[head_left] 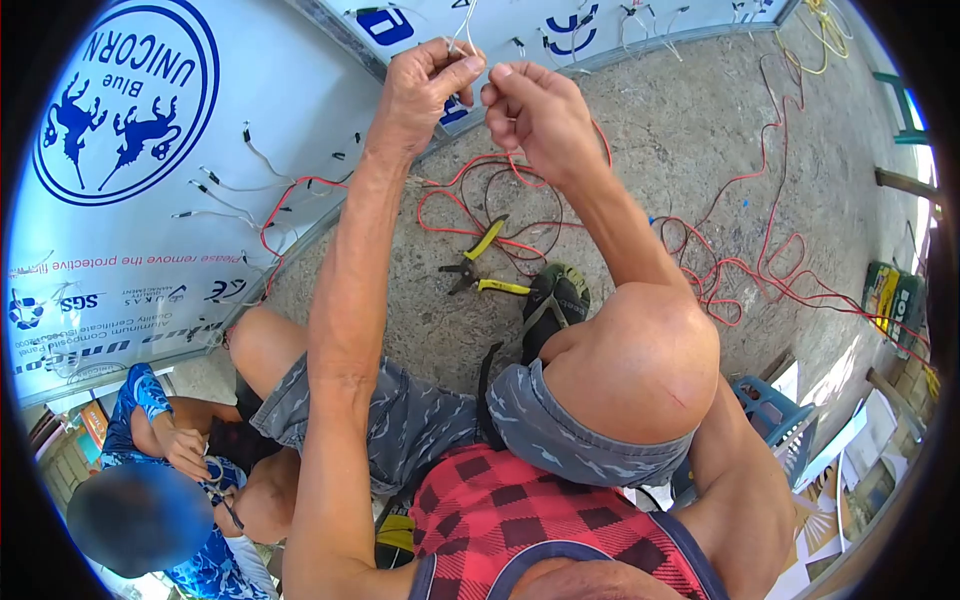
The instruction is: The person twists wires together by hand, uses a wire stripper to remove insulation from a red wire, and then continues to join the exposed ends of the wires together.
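Up by the panel edge, my left hand [425, 95] is closed, pinching thin white wires [462, 22] between thumb and fingers. Close beside it, my right hand [540, 120] is closed with thumb and forefinger together; what sits in that pinch, if anything, is too small to make out. The fingertips of both hands nearly meet. Behind and below my right hand, red and black wires [440, 215] loop over the ground. Yellow-handled pliers [488, 240] lie with handles spread on the concrete, near my foot [555, 300].
White panels [110, 235] with blue print stand along the left and top, with short wires sticking out. More red wire [770, 265] trails right toward a green-and-yellow box [890, 300]. A blue plastic chair [765, 405] is at right. Another person [185, 440] sits at lower left.
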Demonstrator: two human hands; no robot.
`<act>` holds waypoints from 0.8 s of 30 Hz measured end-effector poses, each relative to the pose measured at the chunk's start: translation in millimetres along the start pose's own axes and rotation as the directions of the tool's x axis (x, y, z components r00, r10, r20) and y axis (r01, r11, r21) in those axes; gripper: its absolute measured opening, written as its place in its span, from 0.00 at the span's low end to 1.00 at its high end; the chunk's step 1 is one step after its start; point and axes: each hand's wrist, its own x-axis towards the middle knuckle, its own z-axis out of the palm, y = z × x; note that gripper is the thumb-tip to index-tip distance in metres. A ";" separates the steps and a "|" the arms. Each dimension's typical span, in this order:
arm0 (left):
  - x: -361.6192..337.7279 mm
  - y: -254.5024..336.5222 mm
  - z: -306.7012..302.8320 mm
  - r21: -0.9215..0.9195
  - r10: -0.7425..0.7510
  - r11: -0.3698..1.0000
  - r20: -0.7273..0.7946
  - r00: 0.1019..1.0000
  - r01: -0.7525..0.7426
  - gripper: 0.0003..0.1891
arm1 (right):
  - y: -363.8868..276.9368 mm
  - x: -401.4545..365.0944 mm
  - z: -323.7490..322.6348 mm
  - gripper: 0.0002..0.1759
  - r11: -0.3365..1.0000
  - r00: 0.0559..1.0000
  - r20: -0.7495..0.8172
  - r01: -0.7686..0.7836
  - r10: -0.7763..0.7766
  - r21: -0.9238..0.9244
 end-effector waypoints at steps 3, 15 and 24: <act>-0.6 0.0 1.8 -0.062 -0.017 0.998 -0.038 0.999 0.015 0.07 | 14.5 -5.9 19.9 0.08 0.201 0.680 0.162 0.422 -0.715 -0.884; -3.2 1.0 5.5 0.053 0.033 0.998 -0.046 0.998 -0.031 0.06 | 2.7 -3.3 6.8 0.14 0.971 0.988 -0.095 0.097 -0.119 -0.217; -34.9 9.2 7.0 0.717 -0.355 0.608 -0.138 0.925 0.340 0.11 | -31.3 53.3 -46.7 0.17 0.594 0.792 -0.212 0.223 -0.573 -0.773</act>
